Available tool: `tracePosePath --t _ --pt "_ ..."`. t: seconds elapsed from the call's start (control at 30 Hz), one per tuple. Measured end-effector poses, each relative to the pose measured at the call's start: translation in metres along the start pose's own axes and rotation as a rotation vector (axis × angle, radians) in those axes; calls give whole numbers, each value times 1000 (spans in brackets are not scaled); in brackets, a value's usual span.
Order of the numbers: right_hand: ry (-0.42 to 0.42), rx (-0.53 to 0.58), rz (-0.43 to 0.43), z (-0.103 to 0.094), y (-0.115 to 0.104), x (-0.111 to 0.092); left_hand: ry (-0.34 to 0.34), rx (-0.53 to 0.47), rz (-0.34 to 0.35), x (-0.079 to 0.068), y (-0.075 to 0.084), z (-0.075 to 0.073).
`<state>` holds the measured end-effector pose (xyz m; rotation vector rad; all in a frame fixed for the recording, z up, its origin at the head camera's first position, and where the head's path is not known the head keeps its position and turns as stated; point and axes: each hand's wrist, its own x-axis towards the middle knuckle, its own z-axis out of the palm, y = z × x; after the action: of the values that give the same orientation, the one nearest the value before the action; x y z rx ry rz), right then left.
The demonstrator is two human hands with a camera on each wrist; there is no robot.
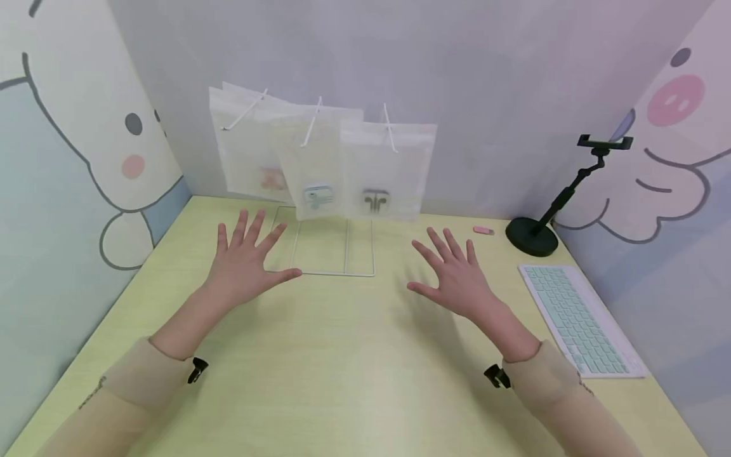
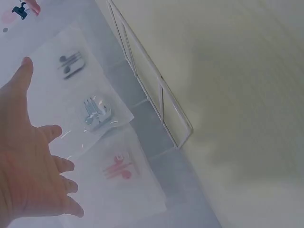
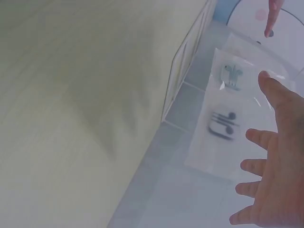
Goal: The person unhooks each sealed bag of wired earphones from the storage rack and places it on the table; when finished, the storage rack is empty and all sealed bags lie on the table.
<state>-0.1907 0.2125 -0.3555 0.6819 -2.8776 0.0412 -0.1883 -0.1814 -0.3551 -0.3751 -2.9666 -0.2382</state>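
My left hand (image 1: 240, 263) hovers over the table at left with its fingers spread, holding nothing. On the right, my right hand (image 1: 459, 276) is likewise spread above the table and holds nothing. Beyond them, frosted zip bags hang from white hooks on a wire rack (image 1: 337, 274). One bag (image 1: 388, 168) shows dark earphones (image 3: 224, 124); the middle bag (image 1: 316, 165) shows light blue earphones (image 2: 96, 112); the left bag (image 1: 245, 152) shows pink earphones (image 2: 118, 167). Neither hand touches a bag or the rack.
A pink USB stick (image 1: 483, 230) lies at the back right, near a black phone stand (image 1: 532, 236). Along the right edge lies a white keyboard (image 1: 579, 320) with mint keys. Walls with cartoon figures enclose the pale wood table (image 1: 342, 374) at the sides.
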Motion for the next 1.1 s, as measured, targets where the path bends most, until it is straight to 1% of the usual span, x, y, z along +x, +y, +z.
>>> tracePosePath --t 0.17,0.27,0.47,0.6,0.77,0.83,1.0,1.03,1.1 --pt "4 -3 -14 -2 -2 14 35 6 -29 9 -18 -11" --pt "-2 13 -23 2 -4 23 61 9 -45 16 -30 -13" --pt "-55 59 -57 28 -10 41 112 1 -85 37 -56 -10" --pt "-85 128 -70 45 -15 55 136 -16 -120 55 -72 -9" --pt "-168 197 -87 65 -23 70 180 -60 -173 80 -93 -9" --pt "-204 222 -93 73 -26 74 211 -113 -203 88 -100 -9" --pt "-254 280 -104 86 -27 79 286 -333 -280 105 -108 -8" --pt "-263 283 -104 88 -26 80 294 -370 -292 109 -110 -8" --pt "-282 304 -106 91 -25 81 304 -444 -294 115 -115 -7"
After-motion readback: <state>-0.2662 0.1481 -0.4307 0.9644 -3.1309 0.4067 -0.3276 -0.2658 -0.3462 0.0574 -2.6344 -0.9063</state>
